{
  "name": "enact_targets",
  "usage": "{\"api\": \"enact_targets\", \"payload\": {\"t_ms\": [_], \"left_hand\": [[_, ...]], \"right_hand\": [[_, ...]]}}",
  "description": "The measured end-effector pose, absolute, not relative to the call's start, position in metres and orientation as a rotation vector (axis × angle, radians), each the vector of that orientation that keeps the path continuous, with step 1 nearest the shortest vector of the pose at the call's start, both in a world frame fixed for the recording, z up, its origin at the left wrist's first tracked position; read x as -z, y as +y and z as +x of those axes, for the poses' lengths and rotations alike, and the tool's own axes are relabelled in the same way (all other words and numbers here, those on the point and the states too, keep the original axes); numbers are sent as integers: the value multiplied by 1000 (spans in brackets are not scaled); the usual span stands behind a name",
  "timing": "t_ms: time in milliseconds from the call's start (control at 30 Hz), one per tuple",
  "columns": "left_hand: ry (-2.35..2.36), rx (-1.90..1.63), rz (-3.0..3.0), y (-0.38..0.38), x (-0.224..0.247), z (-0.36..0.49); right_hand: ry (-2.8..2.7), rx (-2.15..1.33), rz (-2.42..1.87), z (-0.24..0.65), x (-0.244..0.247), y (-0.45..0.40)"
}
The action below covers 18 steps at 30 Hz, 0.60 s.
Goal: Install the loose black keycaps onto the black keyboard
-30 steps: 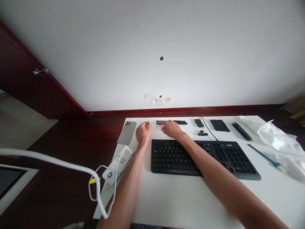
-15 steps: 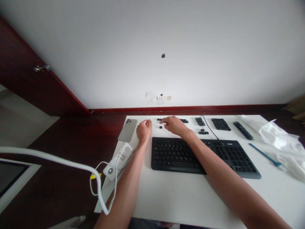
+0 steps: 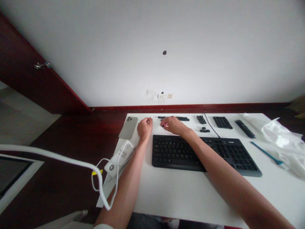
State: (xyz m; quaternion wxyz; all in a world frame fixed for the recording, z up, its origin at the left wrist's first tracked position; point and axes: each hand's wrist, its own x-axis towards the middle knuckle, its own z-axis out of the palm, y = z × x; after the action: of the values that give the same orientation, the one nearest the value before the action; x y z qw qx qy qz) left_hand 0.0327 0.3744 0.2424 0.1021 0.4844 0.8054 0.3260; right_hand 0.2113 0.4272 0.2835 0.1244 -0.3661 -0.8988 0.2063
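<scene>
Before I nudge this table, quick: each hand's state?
Left hand: curled closed; contents hidden.
Right hand: fingers pinching a small black plastic keycap.

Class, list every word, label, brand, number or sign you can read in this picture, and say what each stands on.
No text can be read with certainty.
Logo, upper right of the keyboard: too blurred.
Printed label on the white device: too small.
Key markings on the keyboard and the loose keycaps: too small.
Yellow tag by the white cable: no legible writing.
</scene>
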Motion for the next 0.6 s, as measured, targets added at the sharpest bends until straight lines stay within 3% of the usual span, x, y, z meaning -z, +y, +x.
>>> {"api": "enact_targets", "payload": {"t_ms": [267, 467, 600], "left_hand": [[2396, -947, 1439, 376, -241, 32], [2403, -947, 1425, 376, -241, 32], [2395, -935, 1416, 377, -240, 32]], "right_hand": [[-2527, -975, -786, 241, -314, 400], [-2280, -1694, -685, 251, -307, 403], [-2077, -1933, -677, 248, -300, 406]]}}
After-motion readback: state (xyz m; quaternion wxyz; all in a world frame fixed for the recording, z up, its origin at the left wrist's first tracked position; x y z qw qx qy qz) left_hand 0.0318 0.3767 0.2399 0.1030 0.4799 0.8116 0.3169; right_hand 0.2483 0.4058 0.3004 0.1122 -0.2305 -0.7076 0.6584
